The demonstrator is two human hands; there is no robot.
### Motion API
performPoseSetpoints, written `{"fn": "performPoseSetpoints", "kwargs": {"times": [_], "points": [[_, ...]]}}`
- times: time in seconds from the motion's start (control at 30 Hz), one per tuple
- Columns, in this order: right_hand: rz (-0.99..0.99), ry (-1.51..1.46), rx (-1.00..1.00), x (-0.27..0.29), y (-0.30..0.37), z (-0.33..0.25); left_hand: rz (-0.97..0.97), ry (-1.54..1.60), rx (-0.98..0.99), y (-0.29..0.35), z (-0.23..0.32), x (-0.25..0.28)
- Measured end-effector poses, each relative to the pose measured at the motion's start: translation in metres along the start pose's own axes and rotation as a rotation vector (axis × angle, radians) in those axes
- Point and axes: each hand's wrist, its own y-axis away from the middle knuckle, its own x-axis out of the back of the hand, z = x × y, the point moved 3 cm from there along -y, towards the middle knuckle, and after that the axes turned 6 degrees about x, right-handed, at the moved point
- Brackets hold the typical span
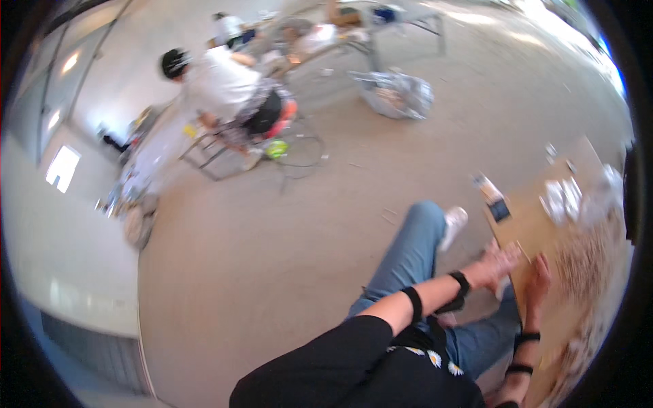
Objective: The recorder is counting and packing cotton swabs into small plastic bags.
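Observation:
My left hand (498,265) is at the near edge of a tan tabletop (524,228), its fingers closed around what looks like a thin pale stick (523,251). Close beside it, my right hand (538,277) rests over the same table edge; blur hides how its fingers are set. A heap of thin brown sticks (586,262) spreads over the board to the right of both hands. Farther back on the tabletop are white wrapped bundles (562,201) and a dark, flat rectangular thing (500,210).
A clear plastic bag (394,95) with tan contents stands on the concrete floor (272,272). A person in a white shirt (221,85) sits at a low table at the upper left, another behind. A cluttered folding table (408,24) stands at the back.

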Motion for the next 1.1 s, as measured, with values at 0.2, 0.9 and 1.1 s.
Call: {"fn": "performPoseSetpoints", "kwargs": {"times": [0.2,0.9,1.1], "points": [[0.123,0.154,-0.251,0.009,-0.004,-0.042,-0.085,-0.098,0.052,0.020,-0.010,0.026],[0.162,0.217,-0.462,0.031,0.022,-0.046,0.001,-0.195,-0.047,0.019,0.007,0.034],[0.069,0.144,-0.392,0.035,0.014,-0.052,0.004,-0.206,-0.080,0.007,0.015,0.021]]}}
